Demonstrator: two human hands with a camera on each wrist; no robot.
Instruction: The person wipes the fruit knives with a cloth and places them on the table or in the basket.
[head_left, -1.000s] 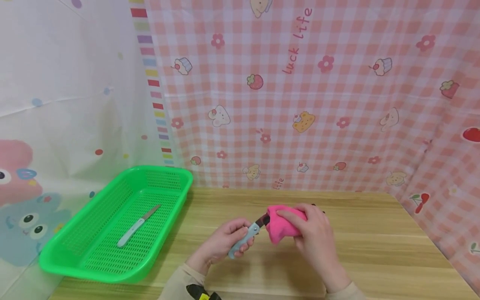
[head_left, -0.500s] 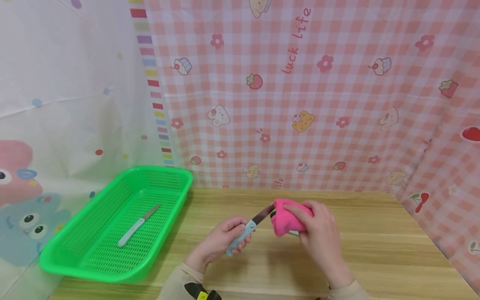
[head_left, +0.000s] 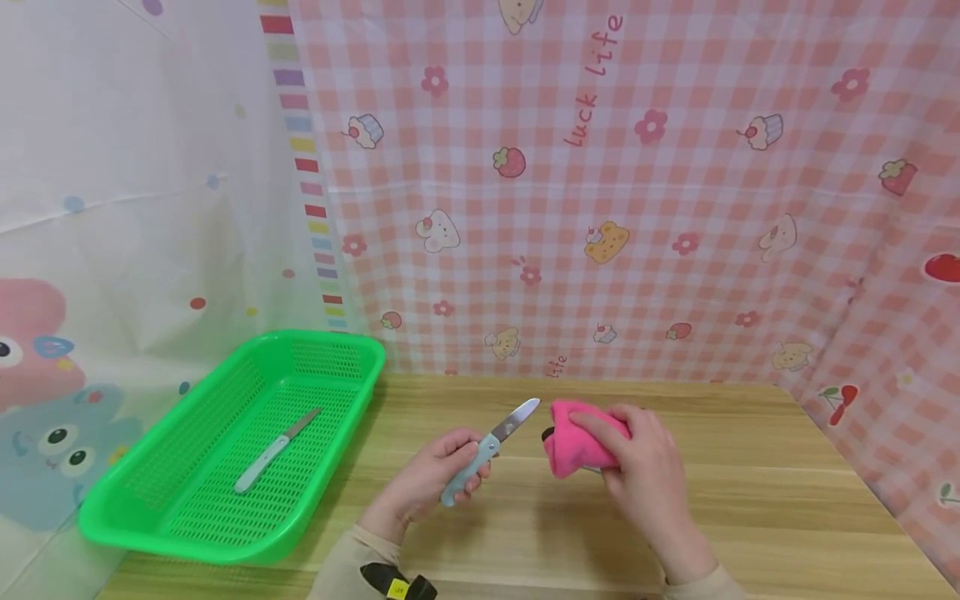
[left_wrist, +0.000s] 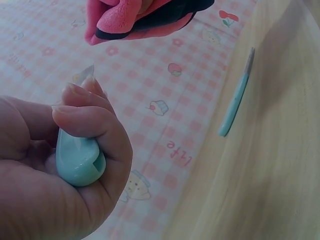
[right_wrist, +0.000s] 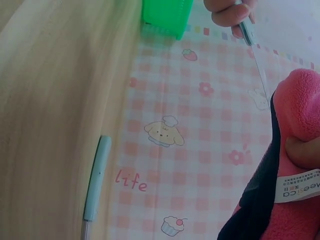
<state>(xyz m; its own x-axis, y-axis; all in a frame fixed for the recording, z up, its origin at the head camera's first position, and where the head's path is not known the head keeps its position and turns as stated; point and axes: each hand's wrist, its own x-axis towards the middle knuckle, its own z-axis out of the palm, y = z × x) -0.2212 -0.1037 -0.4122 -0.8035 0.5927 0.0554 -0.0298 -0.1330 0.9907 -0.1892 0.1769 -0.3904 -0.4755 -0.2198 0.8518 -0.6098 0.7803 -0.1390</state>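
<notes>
My left hand [head_left: 438, 468] grips a small paring knife [head_left: 517, 419] by its light blue handle. The blade points up and right, bare, its tip a short gap from a pink cloth [head_left: 579, 437]. That folded cloth, dark on its other face, is held in my right hand [head_left: 647, 471], thumb pressing its pink side. A white label [right_wrist: 300, 186] shows on it in the right wrist view. Another light blue knife [right_wrist: 97, 175] lies on the table; in the head view the cloth and right hand hide most of it. A third knife [head_left: 262, 464] rests inside the green basket.
The green plastic basket [head_left: 352, 433] stands at the left on the wooden table [head_left: 750, 500]. A pink checked curtain [head_left: 480, 200] hangs behind the table and along its right side. White printed sheeting [head_left: 150, 208] covers the left.
The knife blade has slid out of the cloth and is now fully exposed. My left hand has moved slightly left with the knife, while my right hand has shifted a little right with the cloth.
</notes>
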